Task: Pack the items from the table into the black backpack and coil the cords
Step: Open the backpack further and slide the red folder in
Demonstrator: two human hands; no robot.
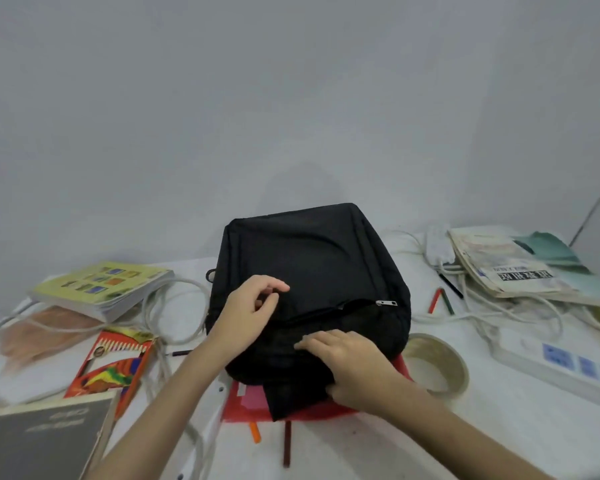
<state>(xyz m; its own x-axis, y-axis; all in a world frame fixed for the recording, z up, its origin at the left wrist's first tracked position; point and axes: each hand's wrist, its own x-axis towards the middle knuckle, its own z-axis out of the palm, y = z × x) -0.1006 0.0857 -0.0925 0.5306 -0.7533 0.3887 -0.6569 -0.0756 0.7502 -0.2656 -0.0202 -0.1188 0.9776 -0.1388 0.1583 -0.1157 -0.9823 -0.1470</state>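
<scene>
While the black backpack (312,271) lies flat mid-table, the left hand (246,313) pinches its fabric beside the half-open front zipper (386,302); the right hand (350,362) presses down on its near edge, fingers straight. White cords (174,306) sprawl over the white table (482,427) below a grey wall.

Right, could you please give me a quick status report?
Left hand pinching backpack fabric, right hand pressing its front. Pocket zipper partly open. Cords, books unpacked.

Red folder (312,412) mostly hidden under backpack (309,271); power strip (561,362) cut off at right edge.
</scene>
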